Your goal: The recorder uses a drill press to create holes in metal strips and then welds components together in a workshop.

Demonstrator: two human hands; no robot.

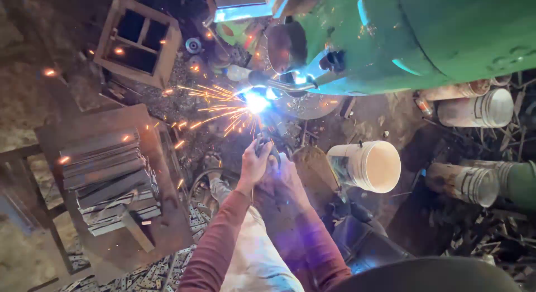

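Note:
Both my hands are wrapped around a dark welding electrode holder (267,146) in the middle of the view. My left hand (254,163) grips it from the left, and my right hand (287,177) clasps it from the right just below. Red-brown sleeves cover both arms. Above the hands a bright blue-white arc (257,102) burns against a curved metal pipe (290,85) fixed to a big green drum (424,41). Orange sparks (215,110) spray left from the arc.
A white bucket (368,166) lies to the right of my hands. Stacked flat steel plates (109,177) rest on a metal table at the left. A square metal frame (139,41) sits at the top left. Plastic jars (477,108) and scrap litter the right side.

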